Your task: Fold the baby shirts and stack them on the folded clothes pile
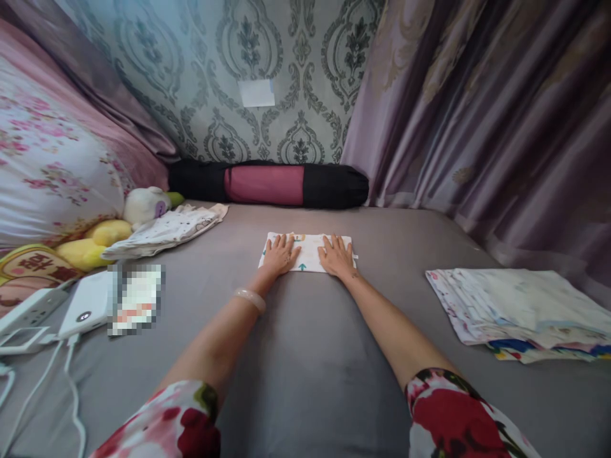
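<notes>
A small folded white cloth [309,249] with coloured prints lies flat on the grey bed sheet [305,356], straight ahead of me. My left hand [280,254] rests palm down on its left half, fingers stretched out. My right hand [337,257] lies flat on its right half, fingers also spread. A pale bangle [250,298] circles my left wrist. Both arms reach forward from floral sleeves.
A stack of folded printed cloths [518,313] sits at the right. At the left lie a folded white garment [167,230], plush toys [128,219], a floral pillow [52,172], a power strip [28,312] and power bank [88,304] with cables. A black-and-pink roll [267,183] lies by the wall; curtains [477,127] hang right.
</notes>
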`<state>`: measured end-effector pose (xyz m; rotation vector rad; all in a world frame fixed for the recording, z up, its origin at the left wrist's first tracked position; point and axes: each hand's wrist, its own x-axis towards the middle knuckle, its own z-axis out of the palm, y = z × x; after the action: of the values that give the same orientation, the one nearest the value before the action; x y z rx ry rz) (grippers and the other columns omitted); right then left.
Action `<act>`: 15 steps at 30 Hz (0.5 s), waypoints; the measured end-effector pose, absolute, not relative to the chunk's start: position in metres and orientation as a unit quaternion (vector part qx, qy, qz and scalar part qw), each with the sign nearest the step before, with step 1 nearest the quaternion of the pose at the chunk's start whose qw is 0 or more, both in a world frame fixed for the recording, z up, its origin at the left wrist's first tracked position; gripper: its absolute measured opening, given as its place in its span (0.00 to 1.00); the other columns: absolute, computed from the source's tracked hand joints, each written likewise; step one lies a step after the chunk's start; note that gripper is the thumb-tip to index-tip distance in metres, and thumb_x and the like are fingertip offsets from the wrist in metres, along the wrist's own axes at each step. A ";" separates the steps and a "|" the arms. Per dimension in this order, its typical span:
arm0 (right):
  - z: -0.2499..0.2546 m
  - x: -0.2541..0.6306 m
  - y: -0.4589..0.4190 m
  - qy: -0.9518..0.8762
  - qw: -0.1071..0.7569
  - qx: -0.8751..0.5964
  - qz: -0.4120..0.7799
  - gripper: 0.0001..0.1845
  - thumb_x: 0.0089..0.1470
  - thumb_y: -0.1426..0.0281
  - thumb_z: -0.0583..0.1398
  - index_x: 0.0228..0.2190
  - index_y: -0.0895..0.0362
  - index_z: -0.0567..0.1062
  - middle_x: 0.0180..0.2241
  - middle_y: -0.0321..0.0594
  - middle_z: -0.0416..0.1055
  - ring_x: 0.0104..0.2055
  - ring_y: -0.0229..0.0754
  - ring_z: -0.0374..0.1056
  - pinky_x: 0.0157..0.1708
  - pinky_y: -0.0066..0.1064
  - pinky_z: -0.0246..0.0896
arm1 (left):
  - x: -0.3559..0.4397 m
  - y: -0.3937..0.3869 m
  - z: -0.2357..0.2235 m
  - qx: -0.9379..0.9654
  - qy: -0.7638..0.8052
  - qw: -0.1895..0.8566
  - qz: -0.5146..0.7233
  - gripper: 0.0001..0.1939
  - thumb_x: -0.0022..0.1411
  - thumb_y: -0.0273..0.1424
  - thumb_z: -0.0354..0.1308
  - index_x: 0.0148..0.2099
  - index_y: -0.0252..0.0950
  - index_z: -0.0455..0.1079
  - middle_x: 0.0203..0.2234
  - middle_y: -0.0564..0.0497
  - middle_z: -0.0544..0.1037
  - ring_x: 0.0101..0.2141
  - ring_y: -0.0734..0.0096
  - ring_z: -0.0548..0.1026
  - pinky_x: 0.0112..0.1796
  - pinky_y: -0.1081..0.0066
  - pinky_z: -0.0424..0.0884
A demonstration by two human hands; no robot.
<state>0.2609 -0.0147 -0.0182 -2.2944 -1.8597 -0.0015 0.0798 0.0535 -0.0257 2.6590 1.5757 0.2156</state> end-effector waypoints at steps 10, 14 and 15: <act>0.012 0.283 0.006 -0.657 0.091 -0.748 -0.008 0.26 0.65 0.67 0.43 0.59 0.62 0.63 0.64 0.52 0.56 0.67 0.50 0.46 0.64 0.55 0.30 | 0.079 0.090 0.007 0.873 0.484 0.025 0.053 0.17 0.68 0.31 0.44 0.55 0.38 0.66 0.56 0.41 0.69 0.56 0.56 0.67 0.56 0.51 0.60; 0.009 0.261 -0.001 -0.718 0.095 -0.689 -0.012 0.28 0.65 0.66 0.42 0.63 0.62 0.58 0.67 0.48 0.49 0.69 0.47 0.39 0.65 0.52 0.27 | 0.092 0.073 -0.003 0.893 0.435 0.012 0.113 0.22 0.70 0.35 0.40 0.63 0.37 0.58 0.64 0.41 0.61 0.64 0.57 0.56 0.61 0.49 0.51; 0.008 0.253 -0.002 -0.727 0.094 -0.680 -0.005 0.29 0.65 0.66 0.42 0.63 0.62 0.57 0.67 0.47 0.48 0.69 0.47 0.39 0.65 0.52 0.28 | 0.094 0.068 -0.007 0.895 0.431 0.018 0.113 0.23 0.71 0.35 0.40 0.64 0.37 0.58 0.64 0.41 0.60 0.65 0.57 0.54 0.61 0.49 0.50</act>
<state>0.2534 -0.0024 0.0075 -2.0168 -2.1568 -0.0157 0.0940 0.0676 -0.0073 2.7798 1.3373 0.3511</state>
